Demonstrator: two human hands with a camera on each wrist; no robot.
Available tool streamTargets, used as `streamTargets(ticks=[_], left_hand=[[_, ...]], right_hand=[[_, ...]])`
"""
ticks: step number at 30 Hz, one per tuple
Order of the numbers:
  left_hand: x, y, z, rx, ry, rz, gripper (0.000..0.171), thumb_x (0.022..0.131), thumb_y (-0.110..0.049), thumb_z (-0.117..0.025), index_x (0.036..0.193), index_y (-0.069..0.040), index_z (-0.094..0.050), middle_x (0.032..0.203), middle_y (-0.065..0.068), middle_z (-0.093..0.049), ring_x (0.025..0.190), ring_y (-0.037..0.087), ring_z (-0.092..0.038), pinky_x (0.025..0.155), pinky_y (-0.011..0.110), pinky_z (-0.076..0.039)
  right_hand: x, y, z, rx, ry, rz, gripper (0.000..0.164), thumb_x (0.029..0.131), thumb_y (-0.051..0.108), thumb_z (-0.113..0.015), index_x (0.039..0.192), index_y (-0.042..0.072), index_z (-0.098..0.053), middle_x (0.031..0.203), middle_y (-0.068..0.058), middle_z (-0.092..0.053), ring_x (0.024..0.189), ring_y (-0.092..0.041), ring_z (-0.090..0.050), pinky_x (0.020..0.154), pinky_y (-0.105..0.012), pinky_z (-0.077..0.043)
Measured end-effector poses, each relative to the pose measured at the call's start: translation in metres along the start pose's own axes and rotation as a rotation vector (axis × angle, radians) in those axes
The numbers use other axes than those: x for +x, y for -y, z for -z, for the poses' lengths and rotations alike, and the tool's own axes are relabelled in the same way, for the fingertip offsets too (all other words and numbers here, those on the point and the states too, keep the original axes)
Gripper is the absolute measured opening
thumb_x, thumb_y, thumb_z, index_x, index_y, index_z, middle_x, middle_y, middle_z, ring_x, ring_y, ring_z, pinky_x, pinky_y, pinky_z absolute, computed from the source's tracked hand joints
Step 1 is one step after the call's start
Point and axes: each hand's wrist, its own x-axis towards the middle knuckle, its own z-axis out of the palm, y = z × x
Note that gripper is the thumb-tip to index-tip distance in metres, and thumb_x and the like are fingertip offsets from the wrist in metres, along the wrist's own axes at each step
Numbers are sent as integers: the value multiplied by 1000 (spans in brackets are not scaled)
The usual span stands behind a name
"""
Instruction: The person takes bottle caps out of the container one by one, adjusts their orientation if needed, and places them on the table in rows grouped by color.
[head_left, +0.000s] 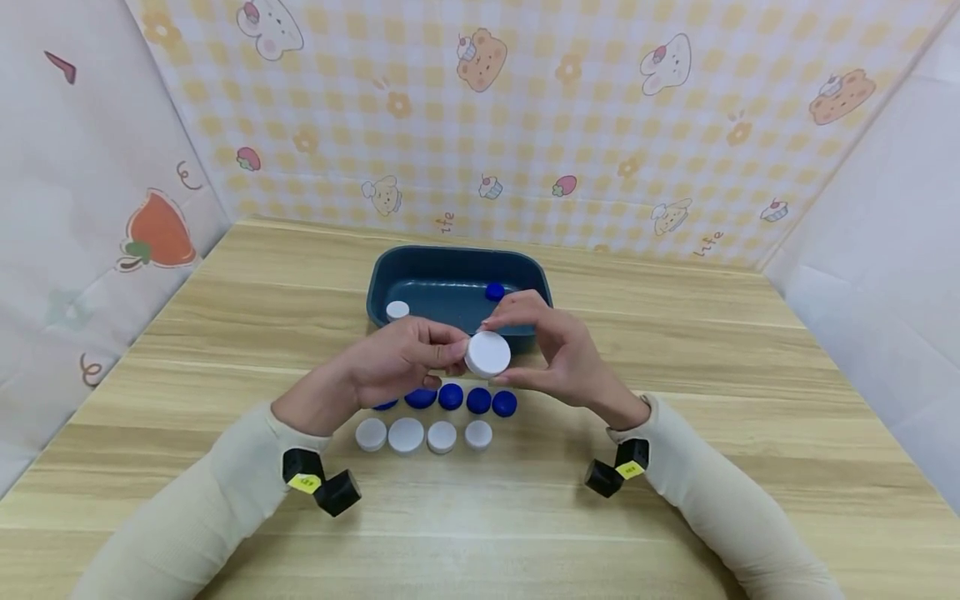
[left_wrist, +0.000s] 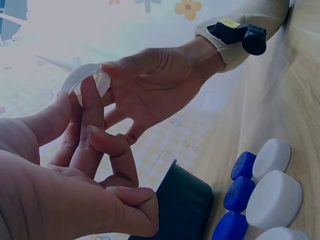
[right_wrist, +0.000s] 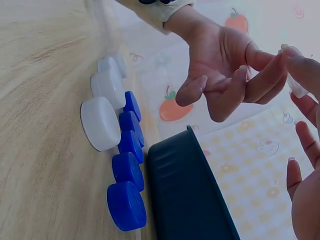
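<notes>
A round white bottle cap [head_left: 487,354] is held up between both hands, over the front edge of the dark teal tub [head_left: 459,250]. My left hand [head_left: 397,358] pinches its left edge with the thumb and fingers. From the right, my right hand [head_left: 562,350] grips the rim, thumb below and index finger above. In the left wrist view the cap's hollow underside [left_wrist: 104,82] shows, with a fingertip against it. Inside the tub lie a smaller white cap [head_left: 397,310] on the left and a blue cap [head_left: 495,291] on the right.
A row of blue caps [head_left: 451,396] lies on the wooden table [head_left: 480,533] in front of the tub, partly hidden by the left hand. Closer to me is a row of white caps [head_left: 406,436]. Behind the table stands a checked, patterned backdrop [head_left: 525,125].
</notes>
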Motion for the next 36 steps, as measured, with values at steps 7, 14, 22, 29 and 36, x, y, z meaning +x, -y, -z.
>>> streamTargets(ticks=[7,14,22,29,36], left_hand=[[-5,-4,6,175,-88,11,24,99,-23,-53,110,-7,-68,97,7,-66,91,26,-51,74,30,-37],[-23,-26,22,306,-231,-14,27,99,-26,-54,111,-4,-64,101,11,-68,88,27,-51,74,32,-36],[-35,-34,33,347,-356,-48,24,98,-30,-56,104,-10,-68,99,6,-67,90,26,-52,73,32,-36],[-40,-38,39,198,-498,-115,19,96,-30,-58,91,-16,-70,87,-2,-63,83,17,-52,64,26,-34],[-38,-37,40,162,-486,-116,19,96,-29,-59,91,-14,-70,85,-1,-62,81,17,-51,62,27,-32]], right_hand=[[-7,3,4,-21,35,-16,46,79,23,-80,116,2,-63,110,-10,-63,106,-33,-43,93,-40,-37],[-32,1,16,-178,144,-40,43,74,15,-84,113,5,-67,111,-6,-65,106,-27,-46,93,-38,-35],[-60,-7,20,-388,306,4,47,70,20,-86,113,18,-69,112,5,-65,106,-20,-48,90,-35,-35],[-67,-7,17,-485,435,-106,42,76,34,-82,114,26,-68,115,15,-62,112,-15,-42,93,-40,-27],[-71,-4,15,-487,512,-205,38,81,41,-75,116,30,-66,117,19,-60,116,-12,-39,91,-40,-24]])
